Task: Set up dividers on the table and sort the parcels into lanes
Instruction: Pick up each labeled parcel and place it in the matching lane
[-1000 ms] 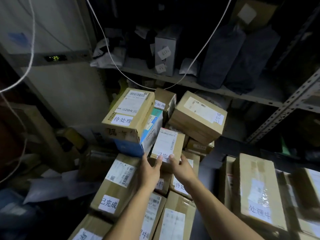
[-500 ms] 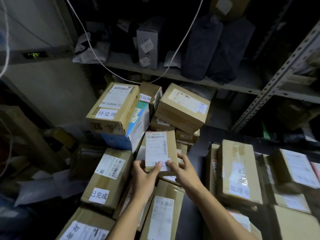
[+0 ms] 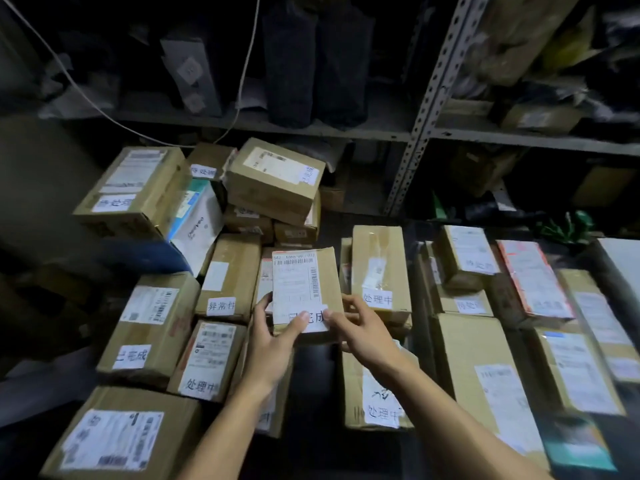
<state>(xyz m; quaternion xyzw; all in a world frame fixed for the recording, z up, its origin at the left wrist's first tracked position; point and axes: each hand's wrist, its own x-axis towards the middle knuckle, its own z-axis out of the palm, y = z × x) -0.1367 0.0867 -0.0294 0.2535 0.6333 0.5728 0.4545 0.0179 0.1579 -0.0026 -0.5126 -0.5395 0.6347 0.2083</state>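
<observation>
A metal shelving rack (image 3: pixel 433 81) filled the top of the frame, dark bags on its shelf. Below it, cardboard parcels (image 3: pixel 152 323) crowded the left and right. At centre, a small labelled parcel (image 3: pixel 304 289) was held above the pile: the left hand (image 3: pixel 273 337) gripped its lower left corner, the right hand (image 3: pixel 360 327) pinched its lower right edge.

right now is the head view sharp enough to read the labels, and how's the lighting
Head view: dim, shelves nearly black; wide-angle bends the upright. The held parcel, gripped by left hand and right hand, shows a readable barcode; edge parcels smear with motion blur.
</observation>
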